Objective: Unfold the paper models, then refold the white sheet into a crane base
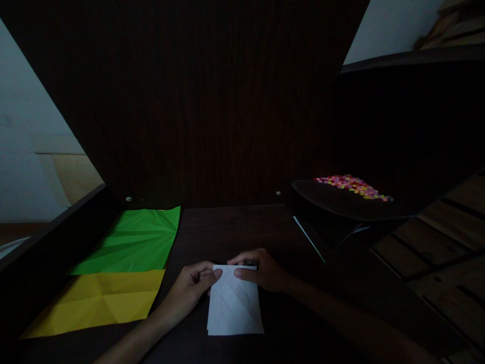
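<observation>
A folded white sheet of paper (235, 308) with crease lines hangs between my two hands, just above the dark desk top (227, 227). My left hand (193, 283) pinches its upper left corner, the thumb lying on the near face. On the upper right edge, my right hand (261, 270) grips the paper with its thumb in front and its fingers behind. The far side of the paper and some fingertips are hidden. To the left of my left hand lie a creased green sheet (140, 237) and a creased yellow sheet (102, 301).
A dark upright panel (227, 101) rises behind the desk. On the right, a rounded dark shelf (326, 202) carries a heap of small colourful pieces (352, 186). Beneath it a thin white-and-green edge (308, 238) shows. A raised dark side board (56, 232) borders the left.
</observation>
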`<state>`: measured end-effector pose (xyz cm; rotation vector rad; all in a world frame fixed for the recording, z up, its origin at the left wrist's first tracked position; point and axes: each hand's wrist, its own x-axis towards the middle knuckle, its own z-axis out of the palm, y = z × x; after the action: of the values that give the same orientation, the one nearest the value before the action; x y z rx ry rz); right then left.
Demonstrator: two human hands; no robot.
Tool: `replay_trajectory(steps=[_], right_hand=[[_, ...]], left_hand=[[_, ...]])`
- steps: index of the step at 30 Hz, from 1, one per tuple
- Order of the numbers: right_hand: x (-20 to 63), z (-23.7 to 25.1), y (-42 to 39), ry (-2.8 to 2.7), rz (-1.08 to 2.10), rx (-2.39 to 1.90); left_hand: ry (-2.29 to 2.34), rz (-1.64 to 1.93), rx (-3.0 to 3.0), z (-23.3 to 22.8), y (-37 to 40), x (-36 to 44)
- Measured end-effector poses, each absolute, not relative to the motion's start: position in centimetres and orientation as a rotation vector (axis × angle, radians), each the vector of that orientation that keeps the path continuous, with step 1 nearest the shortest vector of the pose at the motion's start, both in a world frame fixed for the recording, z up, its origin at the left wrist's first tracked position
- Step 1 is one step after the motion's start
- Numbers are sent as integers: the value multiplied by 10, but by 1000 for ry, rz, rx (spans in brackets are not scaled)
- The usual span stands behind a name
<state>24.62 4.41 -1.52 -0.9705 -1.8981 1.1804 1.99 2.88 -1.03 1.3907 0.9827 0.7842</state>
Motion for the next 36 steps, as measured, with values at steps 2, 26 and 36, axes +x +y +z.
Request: replay_trajectory(steps=[2, 26, 36], right_hand=[[246, -15, 45, -1872, 1164, -984], [245, -11, 46, -1735, 1038, -1084], [247, -14, 48, -1653, 882, -1198]], left_hand=[[947, 754, 1353, -10, 27, 22], [915, 868, 1287, -23, 27, 20], [978, 841, 1243, -16, 24, 22]])
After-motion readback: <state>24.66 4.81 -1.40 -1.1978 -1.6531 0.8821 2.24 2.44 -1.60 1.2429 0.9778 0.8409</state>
